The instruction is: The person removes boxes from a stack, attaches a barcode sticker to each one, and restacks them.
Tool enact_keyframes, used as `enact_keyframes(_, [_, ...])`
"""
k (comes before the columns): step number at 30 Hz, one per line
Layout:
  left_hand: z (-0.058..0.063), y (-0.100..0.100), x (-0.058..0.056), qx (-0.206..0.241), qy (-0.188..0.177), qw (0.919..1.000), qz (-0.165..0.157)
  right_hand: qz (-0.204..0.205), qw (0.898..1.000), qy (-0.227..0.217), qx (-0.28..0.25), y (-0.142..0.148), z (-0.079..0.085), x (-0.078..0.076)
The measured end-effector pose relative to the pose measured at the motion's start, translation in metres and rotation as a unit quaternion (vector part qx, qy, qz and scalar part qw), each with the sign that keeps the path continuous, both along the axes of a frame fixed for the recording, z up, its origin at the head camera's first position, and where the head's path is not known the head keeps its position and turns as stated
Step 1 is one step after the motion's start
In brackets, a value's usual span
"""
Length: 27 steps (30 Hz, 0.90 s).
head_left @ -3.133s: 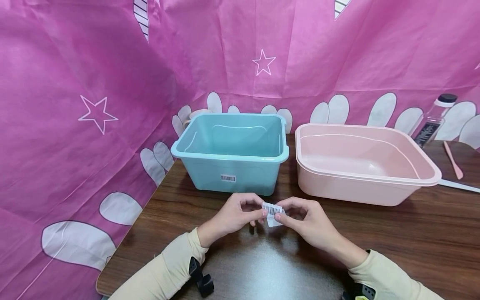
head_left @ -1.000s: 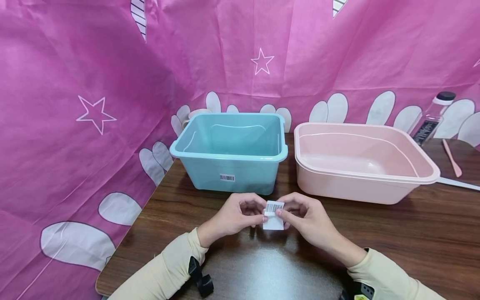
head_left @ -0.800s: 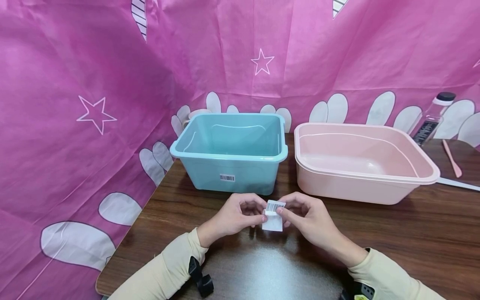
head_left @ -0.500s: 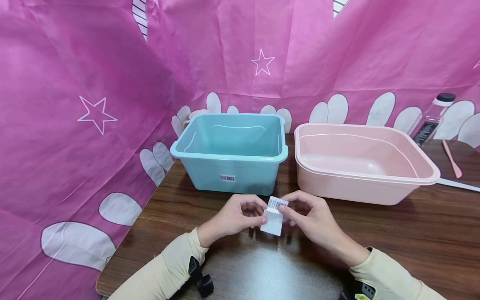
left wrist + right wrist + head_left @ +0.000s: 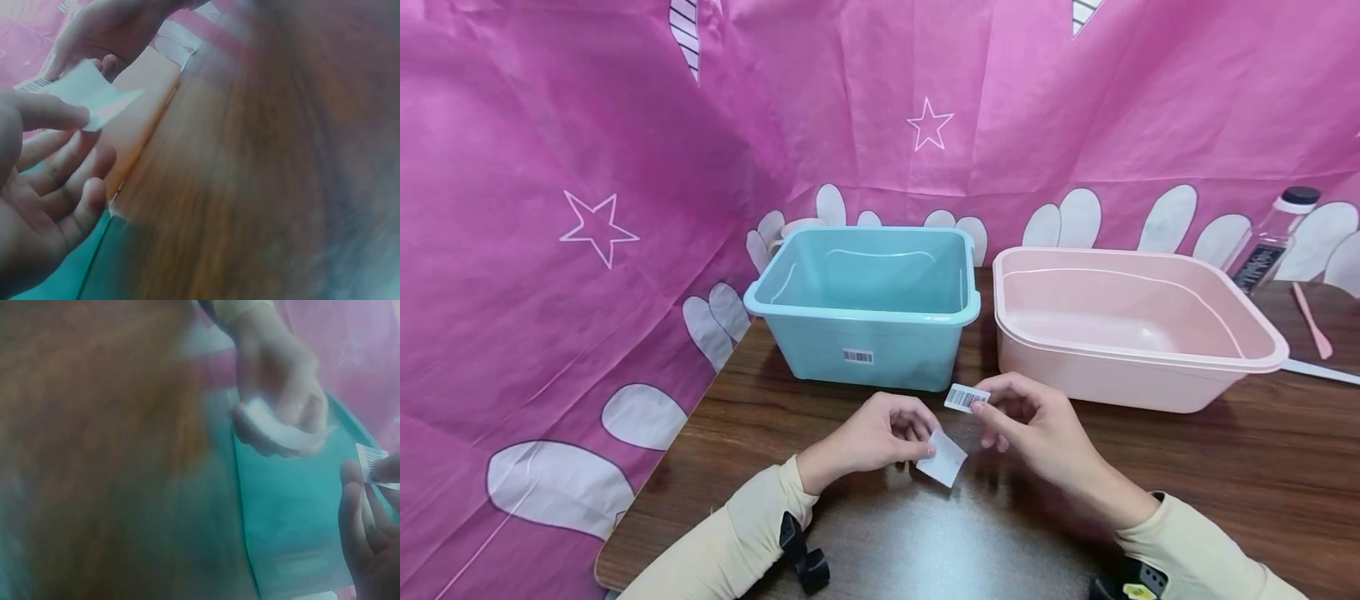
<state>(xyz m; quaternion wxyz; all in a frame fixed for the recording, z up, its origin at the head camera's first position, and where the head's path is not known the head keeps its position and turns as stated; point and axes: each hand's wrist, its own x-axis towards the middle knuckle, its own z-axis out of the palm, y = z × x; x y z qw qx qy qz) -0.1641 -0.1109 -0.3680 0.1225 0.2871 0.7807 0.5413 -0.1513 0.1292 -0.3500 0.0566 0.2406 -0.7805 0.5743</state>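
Between thumb and fingers, my right hand pinches a white barcode sticker, its printed side facing up. My left hand pinches a small blank piece of white backing paper by its left edge. Sticker and paper are apart, both held above the table in front of the blue bin. That bin carries a similar barcode label on its front wall. In the left wrist view the backing paper looks slightly bent; the right wrist view shows the sticker at the fingertips.
A pink basin stands right of the blue bin on the brown wooden table. Behind the basin are a clear bottle with black cap, a pink utensil and a white strip. A pink printed curtain hangs behind.
The barcode sticker has come off its backing paper. My right hand has moved right with the sticker, while my left keeps the paper, now turned and slightly lower.
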Motion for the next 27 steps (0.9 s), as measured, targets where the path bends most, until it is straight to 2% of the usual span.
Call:
enact_keyframes(7, [-0.003,0.001,-0.001,-0.031,-0.032,0.9990,0.003,-0.016,0.999,0.010,0.037,0.019,0.005,-0.006])
enact_keyframes(14, [0.000,-0.001,-0.003,-0.049,-0.048,0.9973,0.026,-0.048,0.994,0.049,0.079,0.049,0.005,-0.010])
enact_keyframes(27, [-0.004,-0.001,-0.004,-0.048,-0.095,0.9921,0.067,-0.094,0.981,0.119,0.118,0.101,0.000,-0.008])
